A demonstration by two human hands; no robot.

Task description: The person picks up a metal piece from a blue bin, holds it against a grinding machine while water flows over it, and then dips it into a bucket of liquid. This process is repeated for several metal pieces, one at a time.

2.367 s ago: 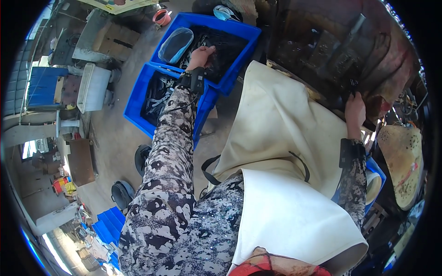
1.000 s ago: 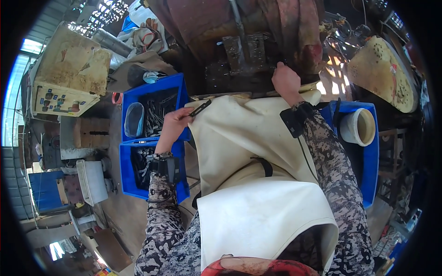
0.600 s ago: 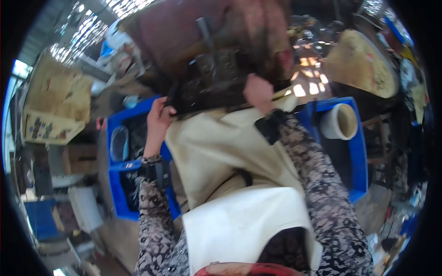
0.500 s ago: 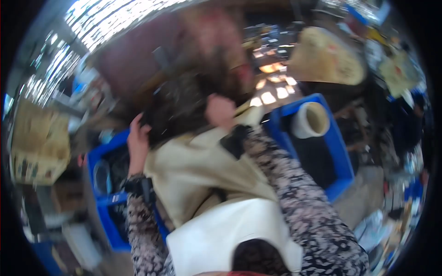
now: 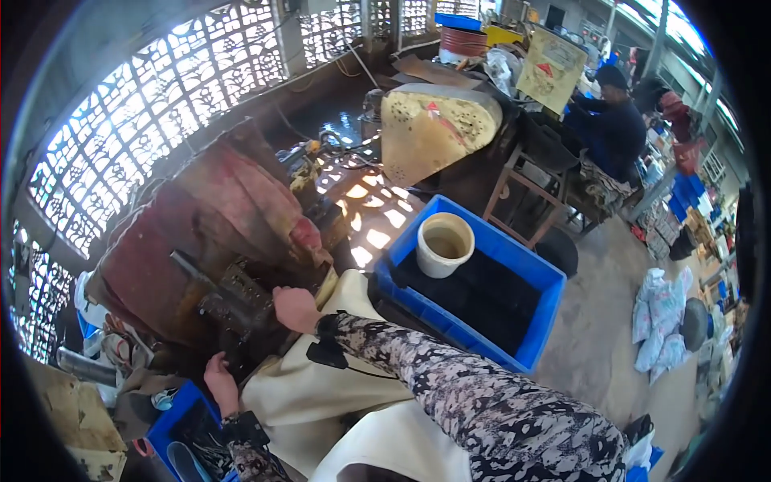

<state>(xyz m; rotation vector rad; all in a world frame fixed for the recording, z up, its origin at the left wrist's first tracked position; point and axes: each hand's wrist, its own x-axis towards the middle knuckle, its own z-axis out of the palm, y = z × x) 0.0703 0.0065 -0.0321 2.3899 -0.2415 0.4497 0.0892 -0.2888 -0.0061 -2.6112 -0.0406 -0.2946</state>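
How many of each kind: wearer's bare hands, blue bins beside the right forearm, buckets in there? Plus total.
Bare hands, left hand and right hand: 2
Blue bin: 1
White bucket in it: 1
Total: 4

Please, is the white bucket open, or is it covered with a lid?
Open: no lid covers the white bucket, and its inner wall shows. It stands inside the blue plastic bin.

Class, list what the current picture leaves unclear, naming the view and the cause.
1. Head view: whatever the right hand may grip, hidden by the hand itself.
2. Head view: whether the left hand holds anything, lost against the dark machine.
3. Head view: the left bin's near end, cut off by the lower edge.
4. Head view: the co-worker's hands, too small and dark.
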